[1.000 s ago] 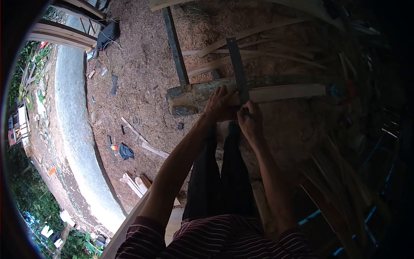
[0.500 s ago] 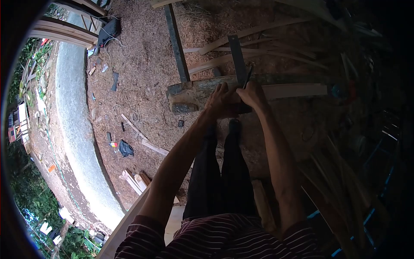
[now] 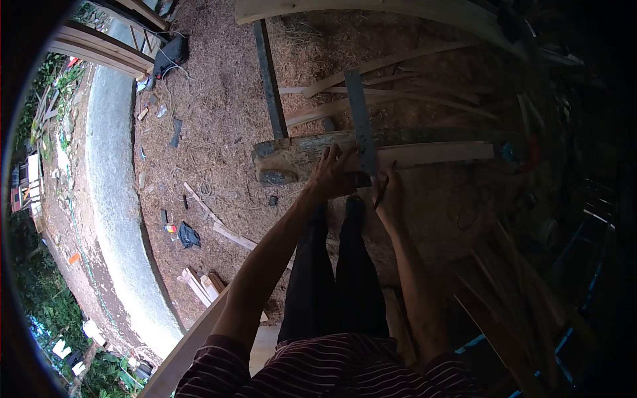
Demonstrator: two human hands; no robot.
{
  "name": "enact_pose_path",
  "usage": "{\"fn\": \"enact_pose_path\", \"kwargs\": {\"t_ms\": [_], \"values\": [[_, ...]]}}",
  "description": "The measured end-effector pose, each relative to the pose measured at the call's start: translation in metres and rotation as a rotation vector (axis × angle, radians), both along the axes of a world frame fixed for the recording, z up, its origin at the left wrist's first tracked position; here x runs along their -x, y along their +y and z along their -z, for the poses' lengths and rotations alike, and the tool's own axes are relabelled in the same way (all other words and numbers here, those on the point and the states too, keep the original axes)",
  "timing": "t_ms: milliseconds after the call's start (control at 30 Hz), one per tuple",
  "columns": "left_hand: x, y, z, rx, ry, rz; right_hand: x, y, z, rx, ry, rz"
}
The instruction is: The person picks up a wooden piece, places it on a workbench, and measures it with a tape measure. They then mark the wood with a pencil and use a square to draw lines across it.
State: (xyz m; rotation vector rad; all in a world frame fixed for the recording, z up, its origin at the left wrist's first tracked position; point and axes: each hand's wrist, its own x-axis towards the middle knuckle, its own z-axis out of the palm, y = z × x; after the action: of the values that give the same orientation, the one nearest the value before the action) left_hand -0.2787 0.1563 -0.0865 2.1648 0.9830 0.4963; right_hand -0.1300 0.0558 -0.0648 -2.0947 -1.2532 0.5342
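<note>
A try square lies across a pale wooden board, its long flat blade pointing away from me and its dark stock at the board's near edge. My left hand grips the square around the stock, with fingers over the board. Just right of the stock, my right hand is closed around a thin dark pencil held near the board's near edge. The pencil's tip is too dark to make out. Beneath the board is a thick weathered timber.
A dark beam runs away from the timber's left end. Long offcut strips lie behind the board. Wood shavings cover the ground. More boards are stacked at the right, beside a pale concrete strip far left.
My right hand has drawn back toward me, from beside the blade to the board's near edge, pencil still held. The square sits lower in view, and my left hand's fingers have shifted.
</note>
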Motion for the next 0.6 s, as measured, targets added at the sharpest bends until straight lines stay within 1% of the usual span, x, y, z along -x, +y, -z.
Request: {"fn": "enact_pose_path", "kwargs": {"t_ms": [33, 100, 133, 200, 233, 300, 333, 400, 433, 500, 533, 600], "values": [[-0.001, 0.001, -0.001, -0.004, 0.001, 0.0, 0.007, 0.0, 0.002, -0.004, 0.001, 0.0], [-0.003, -0.001, -0.004, 0.011, 0.014, 0.013, 0.015, -0.003, 0.005, 0.063, 0.363, 0.156], [-0.002, -0.003, -0.007, 0.013, 0.019, 0.013, 0.014, -0.004, 0.007, 0.065, 0.367, 0.155], [0.003, -0.004, -0.014, 0.062, 0.007, 0.034, 0.008, -0.002, 0.01, 0.014, 0.48, 0.158], [0.005, -0.007, -0.012, 0.058, 0.01, 0.032, 0.004, -0.007, 0.02, 0.01, 0.483, 0.155], [0.009, -0.019, -0.009, 0.106, -0.128, -0.056, -0.01, -0.016, 0.039, -0.045, 0.377, 0.155], [0.011, -0.024, -0.008, 0.099, -0.126, -0.061, -0.018, -0.019, 0.032, -0.05, 0.38, 0.149], [0.014, -0.034, -0.008, 0.023, -0.156, -0.102, -0.035, -0.03, 0.018, 0.046, 0.685, 0.234], [0.013, -0.039, -0.007, 0.017, -0.158, -0.106, -0.041, -0.036, 0.014, 0.042, 0.684, 0.229], [0.01, -0.049, -0.005, 0.046, -0.095, -0.241, -0.051, -0.047, 0.005, 0.005, 0.849, 0.264], [0.009, -0.055, -0.002, 0.037, -0.096, -0.242, -0.055, -0.051, 0.004, -0.002, 0.85, 0.259], [0.004, -0.069, 0.0, 0.049, -0.071, -0.384, -0.06, -0.056, 0.004, -0.013, 0.943, 0.276]]}}
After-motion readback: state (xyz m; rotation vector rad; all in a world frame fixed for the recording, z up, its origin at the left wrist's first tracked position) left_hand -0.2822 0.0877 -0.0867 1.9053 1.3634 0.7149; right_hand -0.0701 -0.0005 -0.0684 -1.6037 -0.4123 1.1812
